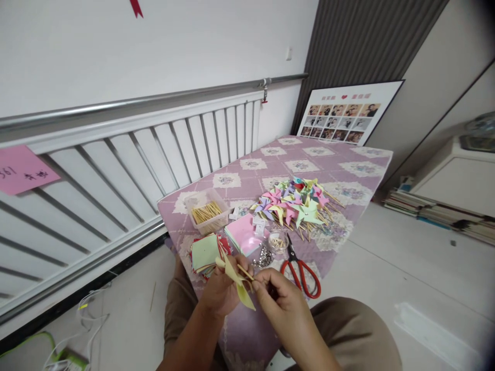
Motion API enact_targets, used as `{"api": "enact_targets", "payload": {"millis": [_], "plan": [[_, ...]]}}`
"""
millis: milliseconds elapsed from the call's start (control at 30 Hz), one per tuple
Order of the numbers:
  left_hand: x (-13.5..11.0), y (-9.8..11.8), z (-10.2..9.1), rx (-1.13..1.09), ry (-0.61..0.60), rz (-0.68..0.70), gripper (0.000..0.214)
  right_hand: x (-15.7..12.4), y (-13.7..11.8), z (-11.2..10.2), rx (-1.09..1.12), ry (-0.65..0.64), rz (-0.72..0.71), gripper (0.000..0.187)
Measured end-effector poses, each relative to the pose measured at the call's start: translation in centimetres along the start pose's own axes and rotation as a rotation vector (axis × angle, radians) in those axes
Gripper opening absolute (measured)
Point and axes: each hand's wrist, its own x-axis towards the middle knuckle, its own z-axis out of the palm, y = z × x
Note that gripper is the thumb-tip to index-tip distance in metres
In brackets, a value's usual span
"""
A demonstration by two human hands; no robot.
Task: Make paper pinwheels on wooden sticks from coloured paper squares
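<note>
A pale yellow paper pinwheel (244,297) is held by my left hand (219,292), fingers closed around its blades. Beside it, my right hand (281,305) pinches the end of a thin wooden stick (245,272) that reaches across to the pinwheel. My fingers hide the spot where stick and paper meet. Just beyond my left hand lies a stack of coloured paper squares (205,252), green on top. Small metal pieces (263,256) sit in a heap past my fingertips, next to a round clear container (277,242) with small pale pieces inside.
Red-handled scissors (300,270) lie right of my hands. Behind are a pink paper stack (247,233), a plastic box of wooden sticks (209,212) and a pile of finished pinwheels (297,203). The cloth-covered table (270,166) stands against a white radiator (154,147).
</note>
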Motion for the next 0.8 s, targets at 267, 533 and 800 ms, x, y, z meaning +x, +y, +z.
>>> {"api": "enact_targets", "payload": {"millis": [267,533,800], "plan": [[-0.14,0.01,-0.19,-0.025,-0.022,0.024,0.025,0.03,-0.79,0.38,0.013,-0.03,0.001,0.022],[-0.14,0.1,-0.33,-0.043,0.011,0.009,0.026,0.03,-0.72,0.66,0.014,-0.034,-0.007,0.021],[-0.11,0.17,-0.44,0.019,0.072,0.015,0.035,0.11,-0.63,0.87,-0.008,-0.031,-0.008,0.019]]}}
